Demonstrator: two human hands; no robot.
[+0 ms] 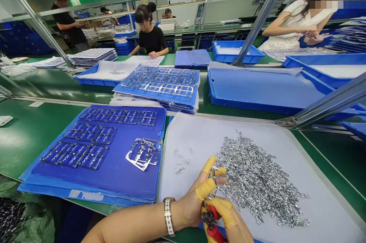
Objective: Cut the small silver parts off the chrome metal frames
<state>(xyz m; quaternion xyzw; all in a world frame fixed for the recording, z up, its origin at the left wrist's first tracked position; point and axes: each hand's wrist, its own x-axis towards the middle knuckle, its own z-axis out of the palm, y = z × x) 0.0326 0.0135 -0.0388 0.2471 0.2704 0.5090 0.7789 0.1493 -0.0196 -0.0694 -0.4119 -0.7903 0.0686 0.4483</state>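
From the head view, the left hand (191, 205), fingertips capped in yellow finger cots (209, 164), pinches a small metal piece (213, 178). The right hand (237, 231) closes around red-handled cutters (213, 222), both over a white sheet (185, 132) beside a heap of metal parts (257, 176).

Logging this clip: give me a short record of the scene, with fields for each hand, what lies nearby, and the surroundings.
Left hand: yellow finger cots, holds small metal piece
Right hand: grips red-handled cutters
Nearby: pile of small metal parts on white sheet
Beside: metal frames on blue folder
Surroundings: green workbench; co-worker beyond
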